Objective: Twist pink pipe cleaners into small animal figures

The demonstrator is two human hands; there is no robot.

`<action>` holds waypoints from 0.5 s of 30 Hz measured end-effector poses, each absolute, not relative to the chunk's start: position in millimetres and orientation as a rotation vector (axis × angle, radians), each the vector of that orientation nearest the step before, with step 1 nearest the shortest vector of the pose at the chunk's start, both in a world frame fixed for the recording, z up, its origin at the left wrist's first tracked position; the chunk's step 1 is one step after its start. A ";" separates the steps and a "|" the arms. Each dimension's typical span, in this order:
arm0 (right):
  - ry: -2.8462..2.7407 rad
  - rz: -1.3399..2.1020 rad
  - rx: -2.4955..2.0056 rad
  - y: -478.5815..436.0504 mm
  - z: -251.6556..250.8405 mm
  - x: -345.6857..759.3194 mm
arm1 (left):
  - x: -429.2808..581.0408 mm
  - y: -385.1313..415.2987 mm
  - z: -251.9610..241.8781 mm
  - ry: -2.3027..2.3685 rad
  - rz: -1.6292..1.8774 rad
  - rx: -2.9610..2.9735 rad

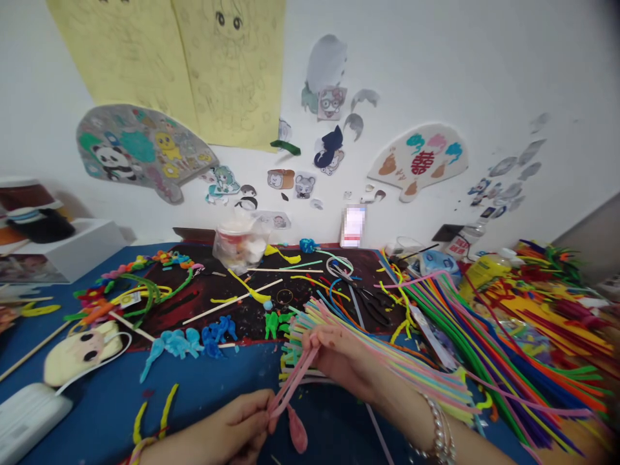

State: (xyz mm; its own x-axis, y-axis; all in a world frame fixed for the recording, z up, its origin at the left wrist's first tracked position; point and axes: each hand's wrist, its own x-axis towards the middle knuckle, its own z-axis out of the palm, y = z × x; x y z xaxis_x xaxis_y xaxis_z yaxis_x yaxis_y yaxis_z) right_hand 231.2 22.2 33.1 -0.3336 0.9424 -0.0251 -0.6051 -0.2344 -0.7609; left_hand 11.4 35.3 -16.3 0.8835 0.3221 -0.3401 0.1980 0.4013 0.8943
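Pink pipe cleaners (299, 376) stretch between my two hands over the blue table. My left hand (247, 420) is closed on their lower end, fingers pinched together. Higher up and to the right, my right hand (339, 355) pinches the upper end, where the strands seem to loop. Below my left fingers hangs a pink, leaf-shaped piece (297, 431); whether it is joined to the strands I cannot tell. Behind and under my right hand lies a thick bundle of pastel pipe cleaners (416, 378). Small green twisted shapes (276, 324) lie just beyond.
Blue twisted shapes (179, 343) and a cream plush face (82, 354) lie left, near a white power strip (33, 420). Pliers (372, 303) rest on the dark mat. A phone (353, 226) leans on the wall. Bright pipe cleaners (489, 361) spread at right.
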 end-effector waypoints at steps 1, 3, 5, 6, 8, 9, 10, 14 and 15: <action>-0.784 1.770 -0.609 22.8 32.0 231.1 | 10.8 35.3 -18.1 0.505 0.085 1.162; -0.771 1.745 -0.618 24.2 29.3 231.8 | 9.6 35.4 -21.8 0.493 0.087 1.142; -0.800 1.724 -0.623 25.3 26.7 233.1 | 8.9 35.6 -24.2 0.483 0.087 1.127; -0.818 1.719 -0.624 25.7 25.6 233.7 | 8.7 35.8 -24.7 0.479 0.091 1.123; -0.839 1.719 -0.626 26.3 23.6 234.6 | 8.9 36.1 -24.6 0.478 0.097 1.118; -0.839 1.714 -0.629 26.5 22.6 234.8 | 9.1 36.3 -24.3 0.478 0.097 1.115; -0.838 1.701 -0.637 26.8 21.4 234.8 | 9.3 36.5 -23.9 0.476 0.096 1.112; -0.846 1.607 -0.680 28.5 15.5 234.0 | 9.5 37.6 -23.9 0.460 0.102 1.111; -0.846 1.596 -0.688 28.8 14.4 233.5 | 9.4 37.9 -23.9 0.459 0.101 1.110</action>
